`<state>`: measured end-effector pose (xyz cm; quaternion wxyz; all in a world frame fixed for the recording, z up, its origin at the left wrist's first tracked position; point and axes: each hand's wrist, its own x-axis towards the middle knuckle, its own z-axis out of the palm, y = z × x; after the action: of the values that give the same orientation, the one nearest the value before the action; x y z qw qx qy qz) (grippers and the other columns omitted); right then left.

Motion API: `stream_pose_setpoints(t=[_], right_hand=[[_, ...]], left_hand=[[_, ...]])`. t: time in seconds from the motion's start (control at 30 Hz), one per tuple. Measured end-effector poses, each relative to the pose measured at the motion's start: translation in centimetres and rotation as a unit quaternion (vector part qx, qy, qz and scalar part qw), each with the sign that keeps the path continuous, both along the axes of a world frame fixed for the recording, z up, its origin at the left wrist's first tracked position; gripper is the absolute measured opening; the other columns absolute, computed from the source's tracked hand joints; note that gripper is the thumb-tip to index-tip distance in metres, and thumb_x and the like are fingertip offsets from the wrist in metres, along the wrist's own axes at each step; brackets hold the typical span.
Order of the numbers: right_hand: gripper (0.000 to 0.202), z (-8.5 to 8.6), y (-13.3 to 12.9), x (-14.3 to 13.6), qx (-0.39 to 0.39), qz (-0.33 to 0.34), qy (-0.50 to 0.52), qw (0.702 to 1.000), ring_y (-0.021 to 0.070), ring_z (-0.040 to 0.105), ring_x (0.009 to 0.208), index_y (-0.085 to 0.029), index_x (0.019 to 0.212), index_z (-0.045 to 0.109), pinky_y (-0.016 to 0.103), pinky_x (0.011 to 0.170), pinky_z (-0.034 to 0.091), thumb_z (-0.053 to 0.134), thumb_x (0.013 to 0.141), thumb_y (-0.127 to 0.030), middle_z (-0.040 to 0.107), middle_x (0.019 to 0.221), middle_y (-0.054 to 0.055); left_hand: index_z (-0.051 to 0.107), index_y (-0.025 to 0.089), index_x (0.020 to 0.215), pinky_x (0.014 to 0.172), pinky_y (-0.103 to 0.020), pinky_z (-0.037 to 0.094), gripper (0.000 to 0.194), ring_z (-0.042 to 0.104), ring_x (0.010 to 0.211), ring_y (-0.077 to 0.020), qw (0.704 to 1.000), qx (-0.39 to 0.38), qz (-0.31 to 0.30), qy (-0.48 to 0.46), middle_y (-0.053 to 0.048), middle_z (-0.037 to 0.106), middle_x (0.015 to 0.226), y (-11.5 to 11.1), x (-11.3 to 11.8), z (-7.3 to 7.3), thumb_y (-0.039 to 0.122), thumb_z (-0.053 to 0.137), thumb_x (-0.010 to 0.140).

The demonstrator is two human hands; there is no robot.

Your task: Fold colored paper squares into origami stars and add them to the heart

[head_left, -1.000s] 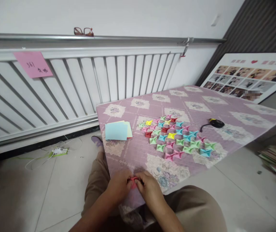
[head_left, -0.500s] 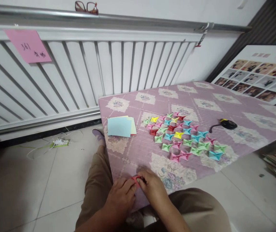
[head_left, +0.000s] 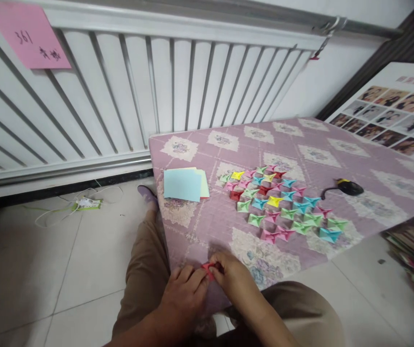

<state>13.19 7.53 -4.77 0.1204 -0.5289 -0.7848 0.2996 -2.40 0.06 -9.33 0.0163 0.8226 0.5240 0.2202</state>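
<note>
At the near left end of the worktop (head_left: 216, 219): a red paper piece (head_left: 207, 273) is lying between the two hands, partly covered by their fingers.
Right hand (head_left: 230, 272): it is pinching the far right part of the red paper piece between thumb and forefinger.
Left hand (head_left: 185, 291): it is resting palm down, fingers close together, their tips touching the left side of the red paper piece; whether it is gripping underneath, I cannot tell.
Folded pieces (head_left: 274, 201): pink, green, blue, yellow and red ones are standing in uneven rows on the worktop, to the far right of the hands; two pink ones are sitting nearest.
Paper sheets (head_left: 181, 185): they are lying stacked at the left, beyond the hands, a light blue one covering pale and red edges.
Black corded object (head_left: 351, 188): it is lying right of the folded pieces, showing a yellow patch.
Radiator (head_left: 178, 86): it is running along the far wall, a pink note (head_left: 29, 36) hanging on its left part.
</note>
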Motion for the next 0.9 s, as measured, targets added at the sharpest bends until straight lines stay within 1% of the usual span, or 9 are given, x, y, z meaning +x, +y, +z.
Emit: stream_pose_setpoints(t=[0.1, 0.27, 0.4, 0.63, 0.8, 0.9], right_hand=[[0.013, 0.22, 0.29, -0.11, -0.007, 0.011, -0.013, 1.0, 0.0151, 0.052, 0.069, -0.022, 0.071, 0.056, 0.025, 0.063, 0.037, 0.05, 0.071, -0.01, 0.057, 0.072, -0.001], [0.013, 0.38, 0.75, -0.1, -0.02, 0.023, -0.009, 0.999, 0.0144, 0.051, 0.066, -0.021, 0.069, 0.055, 0.025, 0.062, 0.035, 0.051, 0.069, -0.009, 0.058, 0.069, -0.002], [0.01, 0.58, 0.88, -0.19, -0.032, 0.025, -0.011, 0.999, 0.0139, 0.051, 0.064, -0.022, 0.068, 0.055, 0.025, 0.06, 0.034, 0.053, 0.07, -0.012, 0.058, 0.067, -0.003], [0.01, 0.44, 0.79, -0.48, 0.001, 0.018, -0.038, 0.999, 0.0142, 0.051, 0.064, -0.022, 0.069, 0.055, 0.025, 0.06, 0.033, 0.053, 0.071, -0.012, 0.058, 0.068, -0.002], [0.013, 0.06, 0.6, -0.73, 0.04, 0.063, -0.065, 0.995, 0.0172, 0.051, 0.069, -0.021, 0.069, 0.054, 0.028, 0.064, 0.034, 0.051, 0.073, -0.009, 0.058, 0.071, 0.001], [0.014, -0.12, 0.39, -0.55, 0.047, 0.06, -0.043, 0.996, 0.0176, 0.052, 0.071, -0.021, 0.07, 0.052, 0.028, 0.065, 0.036, 0.05, 0.074, -0.008, 0.057, 0.073, 0.001]], left_hand=[[0.059, 0.023, 0.111, 0.075, -0.035, 0.034, 0.026, 0.05, 0.091, -0.0216, 1.0, -0.001, -0.002, -0.006, -0.004, 0.061, 0.109, -0.02, -0.1, -0.12, 0.028, 0.046, 0.089], [0.06, 0.024, 0.111, 0.075, -0.034, 0.034, 0.027, 0.05, 0.091, -0.0216, 0.999, -0.034, -0.006, -0.007, -0.005, 0.061, 0.109, 0.02, -0.21, -0.13, 0.032, 0.048, 0.088], [0.06, 0.024, 0.11, 0.076, -0.035, 0.034, 0.026, 0.05, 0.091, -0.0222, 0.999, -0.032, -0.002, -0.017, -0.005, 0.062, 0.11, 0.01, -0.15, -0.34, 0.03, 0.047, 0.088], [0.057, 0.023, 0.116, 0.078, -0.035, 0.034, 0.031, 0.05, 0.093, -0.0226, 0.998, -0.051, -0.006, -0.021, -0.006, 0.06, 0.114, -0.2, -0.18, -0.49, 0.027, 0.047, 0.087], [0.057, 0.023, 0.115, 0.079, -0.036, 0.034, 0.03, 0.05, 0.094, -0.0229, 0.999, -0.049, -0.004, -0.023, -0.006, 0.059, 0.114, -0.01, -0.13, -0.22, 0.027, 0.049, 0.087], [0.058, 0.023, 0.113, 0.078, -0.035, 0.035, 0.029, 0.05, 0.094, -0.0226, 0.999, -0.049, -0.006, -0.019, -0.006, 0.059, 0.113, 0.07, -0.14, -0.04, 0.027, 0.049, 0.086]])
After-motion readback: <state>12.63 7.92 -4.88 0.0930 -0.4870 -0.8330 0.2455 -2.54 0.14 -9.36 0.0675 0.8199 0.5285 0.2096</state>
